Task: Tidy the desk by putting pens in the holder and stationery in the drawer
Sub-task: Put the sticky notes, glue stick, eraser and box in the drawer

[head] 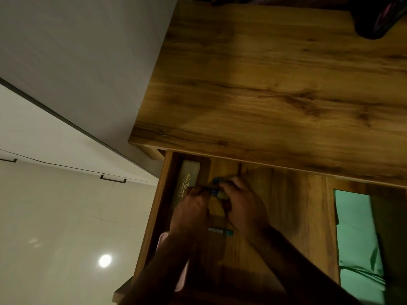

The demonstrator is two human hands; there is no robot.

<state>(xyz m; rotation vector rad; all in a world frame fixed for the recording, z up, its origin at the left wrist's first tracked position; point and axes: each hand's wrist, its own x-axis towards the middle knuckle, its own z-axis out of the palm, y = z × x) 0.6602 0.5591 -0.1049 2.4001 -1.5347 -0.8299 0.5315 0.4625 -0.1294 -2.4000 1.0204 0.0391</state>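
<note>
The wooden drawer [293, 208] under the desk top stands pulled out. Both my hands are down inside it, close together. My left hand [193, 210] and my right hand [242, 203] pinch a small blue and yellow stationery item [217, 192] between their fingertips, just above the drawer floor. A long beige box with dark print [188, 179] lies along the drawer's left wall, right beside my left hand. Below my hands a small pale and blue item [220, 231] lies on the drawer floor. A dark pen holder [378, 16] stands at the desk's far right corner.
The wooden desk top [275, 84] stretches above the drawer. A pale pink object [182, 271] shows under my left forearm. A green cloth [356, 238] hangs to the right of the drawer. Pale floor tiles and a grey wall lie to the left.
</note>
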